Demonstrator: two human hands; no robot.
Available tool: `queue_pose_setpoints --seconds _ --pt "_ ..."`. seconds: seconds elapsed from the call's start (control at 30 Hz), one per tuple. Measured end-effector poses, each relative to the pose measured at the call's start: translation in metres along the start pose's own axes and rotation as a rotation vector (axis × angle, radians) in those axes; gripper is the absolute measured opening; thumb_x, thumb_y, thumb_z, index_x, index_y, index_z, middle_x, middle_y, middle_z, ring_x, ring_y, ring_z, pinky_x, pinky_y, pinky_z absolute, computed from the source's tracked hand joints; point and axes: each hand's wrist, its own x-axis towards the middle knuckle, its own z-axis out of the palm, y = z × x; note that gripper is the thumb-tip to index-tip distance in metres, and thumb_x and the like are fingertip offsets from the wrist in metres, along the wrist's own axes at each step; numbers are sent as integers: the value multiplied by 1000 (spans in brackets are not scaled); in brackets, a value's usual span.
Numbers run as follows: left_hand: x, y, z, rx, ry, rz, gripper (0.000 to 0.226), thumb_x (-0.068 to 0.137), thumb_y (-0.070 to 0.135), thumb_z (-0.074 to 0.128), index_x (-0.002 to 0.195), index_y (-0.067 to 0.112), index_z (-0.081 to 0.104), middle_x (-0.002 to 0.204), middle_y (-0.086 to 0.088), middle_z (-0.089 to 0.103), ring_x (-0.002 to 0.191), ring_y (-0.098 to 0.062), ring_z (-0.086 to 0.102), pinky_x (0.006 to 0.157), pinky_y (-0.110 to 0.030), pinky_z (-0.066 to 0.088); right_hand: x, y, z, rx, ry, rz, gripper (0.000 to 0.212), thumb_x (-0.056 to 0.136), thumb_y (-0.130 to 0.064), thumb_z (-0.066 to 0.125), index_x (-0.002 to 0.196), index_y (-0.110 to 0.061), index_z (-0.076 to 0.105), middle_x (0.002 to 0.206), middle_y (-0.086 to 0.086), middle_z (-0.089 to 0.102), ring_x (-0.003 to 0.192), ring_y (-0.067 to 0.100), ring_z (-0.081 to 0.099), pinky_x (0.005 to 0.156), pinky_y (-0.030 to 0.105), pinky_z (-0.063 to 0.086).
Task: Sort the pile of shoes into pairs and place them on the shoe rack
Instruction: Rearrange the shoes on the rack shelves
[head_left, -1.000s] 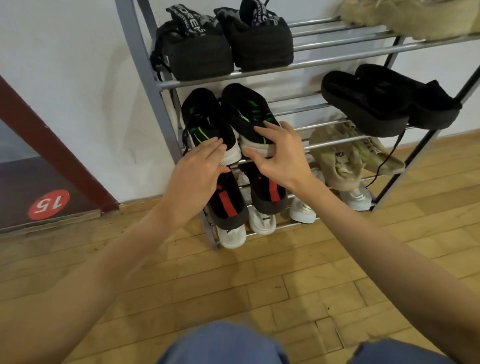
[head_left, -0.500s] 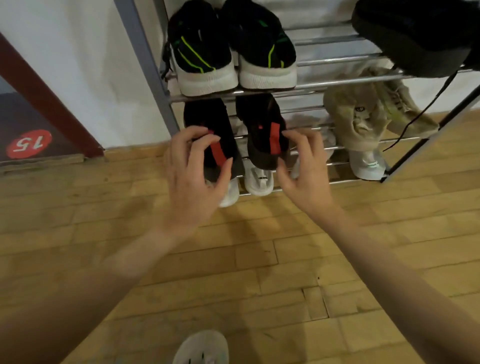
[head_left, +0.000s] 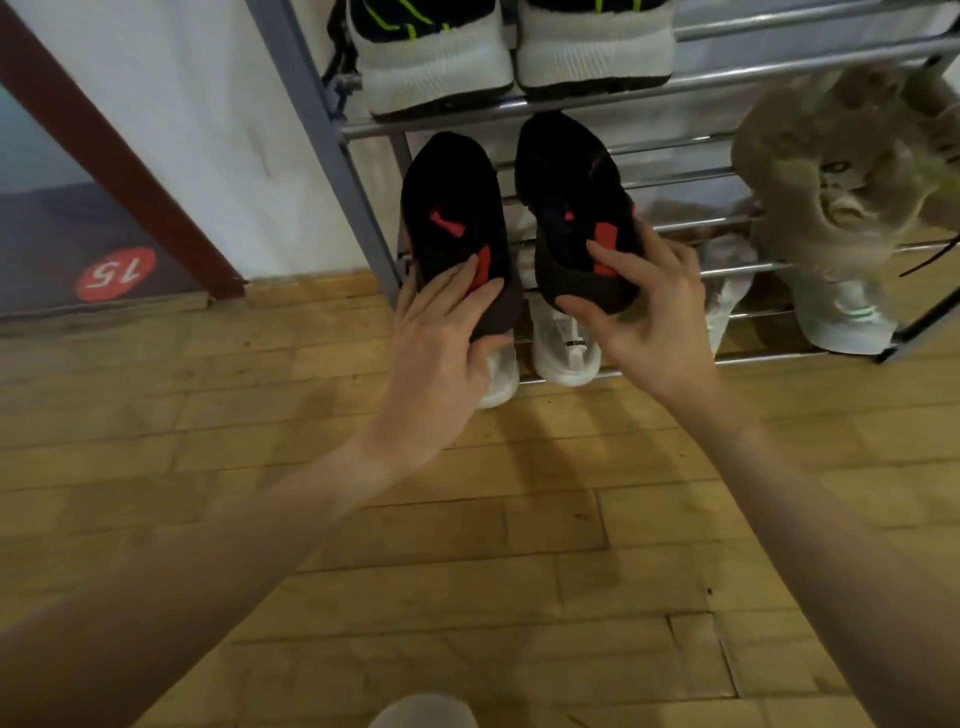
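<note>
Two black shoes with red marks lie side by side on a low shelf of the metal shoe rack (head_left: 691, 85). My left hand (head_left: 441, 338) rests flat on the heel of the left black-and-red shoe (head_left: 449, 208), fingers spread. Around the heel of the right black-and-red shoe (head_left: 569, 192) my right hand (head_left: 649, 306) is closed, thumb under it and fingers on top. Below them stand a pair of white shoes (head_left: 563, 345), partly hidden by my hands.
Above sits a pair with white heels and green lines (head_left: 436, 62). Beige shoes (head_left: 831, 171) and another white shoe (head_left: 841, 317) occupy the rack's right side. A white wall, a dark panel with a red "15" sticker (head_left: 115, 273) and wooden floor (head_left: 467, 571) surround it.
My view dropped from the upper shelves to the lower ones. Both hands came down from the green-lined pair onto the heels of the black-and-red pair.
</note>
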Motion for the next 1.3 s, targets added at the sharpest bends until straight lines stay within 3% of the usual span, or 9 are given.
queue_pose_setpoints --seconds 0.43,0.63,0.7,0.8,0.9,1.0,1.1,1.2,1.3 --pt "19 -7 5 76 59 -35 47 78 13 73 124 7 62 133 -16 58 122 -32 52 104 -54 40 9 -6 18 48 65 -97 54 79 -51 66 120 -17 67 139 10 52 121 29 43 100 26 29" --pt "16 -8 7 100 52 9 60 84 20 69 138 9 46 147 -18 41 134 -30 42 112 -49 31 6 -2 17 1 -5 -112 66 87 -52 61 143 -19 46 152 14 34 130 28 38 105 14 20" --pt "5 -6 9 50 123 2 65 88 23 65 144 7 36 151 -20 32 138 -32 34 111 -48 33 -8 -4 17 101 66 -69 71 92 -41 60 149 -11 31 153 20 23 134 19 31 110 23 28" --pt "-30 -4 13 33 296 189 42 86 11 63 125 6 47 126 -24 52 117 -34 51 95 -44 45 -40 4 26 166 277 -34 40 93 -12 58 129 4 48 125 14 44 110 17 49 93 31 47" --pt "-63 -11 27 107 -12 360 31 82 5 60 112 5 55 113 -21 59 99 -30 57 84 -38 49 -66 25 44 -6 7 69 23 87 -6 54 109 -1 59 107 12 54 94 19 54 80 39 51" --pt "-73 -26 46 177 -272 207 36 85 13 59 119 4 56 126 -15 54 108 -29 56 85 -45 51 -80 34 64 -209 -327 168 45 84 -12 61 127 -5 49 133 21 41 126 36 42 105 46 40" --pt "-67 -33 57 140 -271 -42 47 85 15 61 129 8 47 138 -12 44 122 -29 50 95 -44 49 -75 27 74 -210 -249 224 58 87 -19 65 136 -5 39 144 27 33 137 41 32 109 47 37" --pt "-58 -38 66 208 -312 -78 67 85 20 65 142 8 32 148 -12 35 125 -31 49 94 -41 50 -60 28 85 -166 -263 297 79 87 -30 69 149 -18 22 152 28 22 141 44 25 109 51 35" --pt "-48 -44 75 218 -347 -110 79 84 25 68 148 10 23 149 -12 32 124 -31 50 91 -40 52 -43 36 95 -166 -315 349 78 85 -28 71 148 -23 26 146 24 31 135 44 33 110 51 37"
